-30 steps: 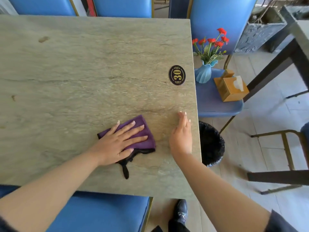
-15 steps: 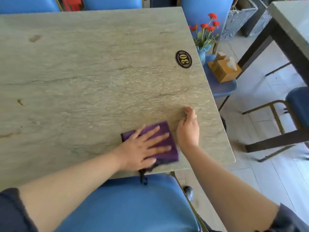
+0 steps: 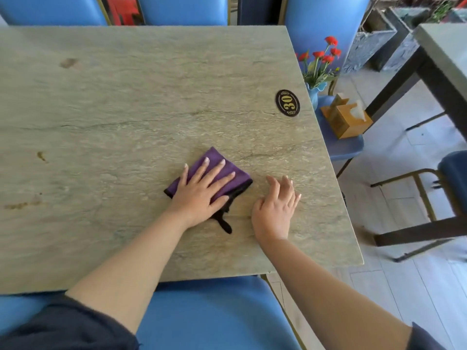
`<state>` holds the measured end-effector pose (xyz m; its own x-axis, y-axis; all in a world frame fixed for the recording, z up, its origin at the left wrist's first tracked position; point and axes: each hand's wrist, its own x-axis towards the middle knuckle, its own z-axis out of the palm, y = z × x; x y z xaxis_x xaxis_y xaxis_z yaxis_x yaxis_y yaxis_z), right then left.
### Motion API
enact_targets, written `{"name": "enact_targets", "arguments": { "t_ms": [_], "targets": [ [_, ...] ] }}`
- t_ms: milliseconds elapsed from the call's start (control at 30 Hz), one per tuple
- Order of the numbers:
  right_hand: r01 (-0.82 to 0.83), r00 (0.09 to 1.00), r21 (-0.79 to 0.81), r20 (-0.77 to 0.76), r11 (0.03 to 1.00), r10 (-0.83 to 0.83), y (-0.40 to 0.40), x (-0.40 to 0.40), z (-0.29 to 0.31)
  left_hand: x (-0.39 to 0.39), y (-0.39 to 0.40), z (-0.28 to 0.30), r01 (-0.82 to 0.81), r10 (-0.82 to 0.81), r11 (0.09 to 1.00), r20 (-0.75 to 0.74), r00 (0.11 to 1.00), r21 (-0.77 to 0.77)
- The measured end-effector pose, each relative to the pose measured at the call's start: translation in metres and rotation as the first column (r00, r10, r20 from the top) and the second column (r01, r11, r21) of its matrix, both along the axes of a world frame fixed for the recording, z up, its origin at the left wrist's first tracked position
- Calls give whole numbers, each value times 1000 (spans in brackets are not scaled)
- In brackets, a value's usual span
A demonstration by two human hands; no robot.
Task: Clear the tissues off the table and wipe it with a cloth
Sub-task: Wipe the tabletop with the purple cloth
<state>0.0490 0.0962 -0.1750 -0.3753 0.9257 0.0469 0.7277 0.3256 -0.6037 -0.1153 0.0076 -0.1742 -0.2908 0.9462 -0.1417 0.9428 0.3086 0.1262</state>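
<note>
The fingers (image 3: 214,173) of the left hand (image 3: 202,195) are spread flat and straight over the purple cloth (image 3: 228,170), pressing it onto the table (image 3: 126,109); nothing is pinched. The fingers (image 3: 285,188) of the right hand (image 3: 274,210) are laid loosely together on the bare top just beside the cloth, holding nothing.

Taken from largest to smallest: the table carries brown marks, one near the far left corner (image 3: 68,62) and others along the left side (image 3: 41,156), (image 3: 22,205); no loose tissues are seen on it, so that step is judged done. A blue chair seat (image 3: 214,317) is tucked under the near edge. The cloth lies in the right half, nearer the near edge than the far one, its long axis slanted from near-left to far-right, with a black strip (image 3: 225,224) trailing toward the near edge. An oval number plate (image 3: 288,102) sits by the right edge.

The marks lie well apart to the left of the cloth, so the wiping stroke is judged to run leftward, where open room is widest; the left hand is the nearer one. Rightward, the edge is close, and the plate is to be skirted
</note>
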Motion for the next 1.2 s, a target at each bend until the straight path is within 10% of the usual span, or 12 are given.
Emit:
{"name": "enact_targets", "arguments": {
  "t_ms": [167,333,700,1000,1067,1200],
  "targets": [
    [-361,932,96,55,928,357,-20,-56,19,-47,-36,5,-314,298,904,100,949,290],
    [-655,748,129,248,744,616,-30,-85,2,-78,-85,-10,-660,667,740,-16,745,130],
    [-363,820,26,483,931,306,48,-236,-9,-80,-94,-20,-637,649,757,-51,759,147],
    [-948,316,114,471,298,823,-24,-132,-9,-91,-98,-13,-632,618,741,139,774,228],
    [-916,390,137,521,377,759,-3,-114,-11,-90,-98,-10,-633,611,741,167,774,224],
    [-493,751,27,519,870,409,-34,-150,-4,-115,-109,-2,-579,538,788,221,813,210]
  ]
}}
